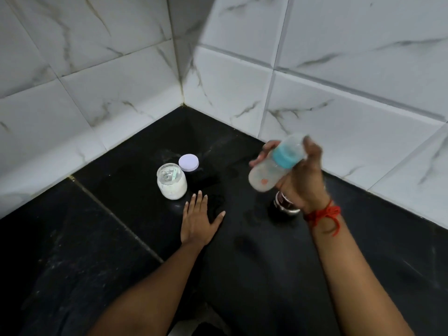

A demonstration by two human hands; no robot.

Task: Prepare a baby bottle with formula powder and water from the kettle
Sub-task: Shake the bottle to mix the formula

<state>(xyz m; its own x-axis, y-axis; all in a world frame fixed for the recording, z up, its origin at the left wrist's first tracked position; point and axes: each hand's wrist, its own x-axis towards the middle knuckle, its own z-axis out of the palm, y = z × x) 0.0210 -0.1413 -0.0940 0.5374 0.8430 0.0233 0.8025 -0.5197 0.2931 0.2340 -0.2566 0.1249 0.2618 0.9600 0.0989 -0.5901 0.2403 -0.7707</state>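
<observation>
My right hand (pixel 304 180) grips a clear baby bottle (pixel 266 173) with a blue collar, held tilted in the air above the counter; the bottle is motion-blurred. My left hand (pixel 198 219) lies flat on the black counter (pixel 97 238) with fingers spread, holding nothing. Just beyond its fingertips stands an open glass jar of white formula powder (pixel 172 181) with a small scoop inside. The jar's white lid (pixel 188 162) lies on the counter behind it. No kettle is in view.
A small dark and metallic object (pixel 284 203) stands on the counter under my right wrist, partly hidden. White marble-pattern tiled walls (pixel 315 93) meet in a corner behind the counter. A red thread is tied round my right wrist.
</observation>
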